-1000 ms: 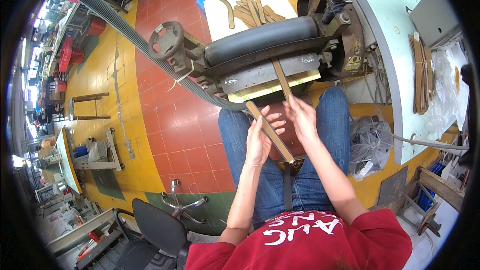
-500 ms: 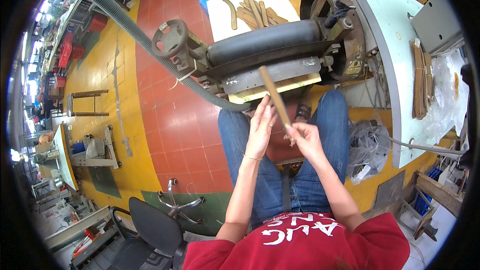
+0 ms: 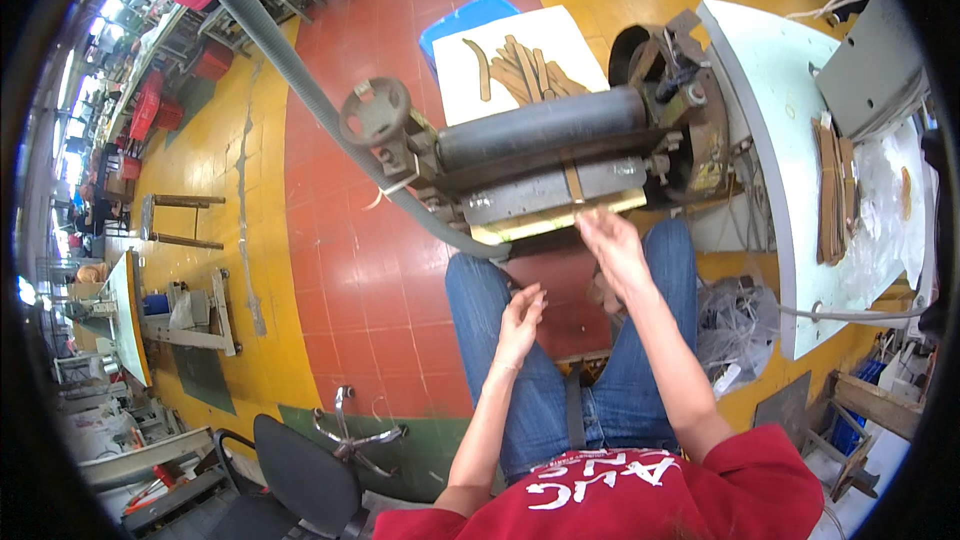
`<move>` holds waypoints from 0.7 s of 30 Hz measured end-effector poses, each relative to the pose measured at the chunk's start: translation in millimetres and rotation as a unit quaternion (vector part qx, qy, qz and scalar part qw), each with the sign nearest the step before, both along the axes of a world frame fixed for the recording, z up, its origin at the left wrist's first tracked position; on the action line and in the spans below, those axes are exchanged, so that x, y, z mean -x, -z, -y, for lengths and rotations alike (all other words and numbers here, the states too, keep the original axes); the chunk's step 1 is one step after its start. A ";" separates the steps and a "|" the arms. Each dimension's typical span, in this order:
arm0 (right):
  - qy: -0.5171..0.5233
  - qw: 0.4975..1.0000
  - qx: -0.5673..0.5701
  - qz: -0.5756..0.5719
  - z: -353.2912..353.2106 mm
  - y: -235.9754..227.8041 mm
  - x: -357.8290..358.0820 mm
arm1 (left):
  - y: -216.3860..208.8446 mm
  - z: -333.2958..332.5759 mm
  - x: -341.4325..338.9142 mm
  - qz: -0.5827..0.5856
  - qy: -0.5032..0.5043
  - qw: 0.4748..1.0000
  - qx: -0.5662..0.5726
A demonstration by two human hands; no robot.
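Observation:
A narrow brown strip (image 3: 573, 183) lies on the grey metal feed plate (image 3: 525, 193) of a roller machine, its far end running under the dark bar in front of the black roller (image 3: 545, 127). My right hand (image 3: 612, 245) is at the strip's near end, thumb and fingers drawn together around it. Over my left thigh, my left hand (image 3: 520, 322) hovers with loosely bent fingers and nothing in them. Beyond the roller, several more brown strips (image 3: 530, 70) lie on a white board (image 3: 460, 105).
A round handwheel (image 3: 376, 112) and a ribbed grey hose (image 3: 290, 65) flank the machine on the left. To the right stands a pale table (image 3: 770, 90) with bundled brown strips (image 3: 832, 195) and clear plastic. A black chair (image 3: 310, 465) is at lower left.
The brown strip has gone from the air between my hands onto the feed plate, its far end under the bar. My right hand moved forward; my left hand drew back toward me.

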State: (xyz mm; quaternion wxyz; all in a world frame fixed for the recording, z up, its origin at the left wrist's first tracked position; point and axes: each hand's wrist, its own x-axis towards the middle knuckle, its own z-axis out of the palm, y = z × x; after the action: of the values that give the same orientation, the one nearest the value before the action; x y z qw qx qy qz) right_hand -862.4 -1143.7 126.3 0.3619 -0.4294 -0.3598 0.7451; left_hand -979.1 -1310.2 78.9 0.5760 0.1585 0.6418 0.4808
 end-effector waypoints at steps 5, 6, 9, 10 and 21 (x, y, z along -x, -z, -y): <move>0.012 0.988 0.145 0.048 42.8 -14.9 -26.9 | 26.0 2.7 1.1 0.041 -0.052 0.998 -0.016; -0.024 0.988 0.121 0.096 46.0 -22.8 -29.5 | 29.4 -0.4 0.3 0.047 -0.041 0.998 -0.011; -0.211 0.954 -0.004 0.212 27.8 -63.0 -29.3 | 35.1 -7.8 -2.2 0.045 -0.007 0.999 -0.008; -0.209 0.955 -0.065 0.202 16.1 -78.8 -22.7 | 36.1 -9.8 -2.5 0.051 -0.001 0.999 0.003; -0.346 0.713 -0.305 0.528 -260.9 -74.5 160.9 | 38.8 -18.6 0.4 0.100 0.019 0.995 0.000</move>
State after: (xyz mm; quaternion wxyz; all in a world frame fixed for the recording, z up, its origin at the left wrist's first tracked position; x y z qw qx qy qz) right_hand -1023.3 -882.9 200.8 -0.0580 -0.4646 -0.8235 0.3204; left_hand -979.5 -1291.6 40.2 0.6466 0.1216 0.5777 0.4831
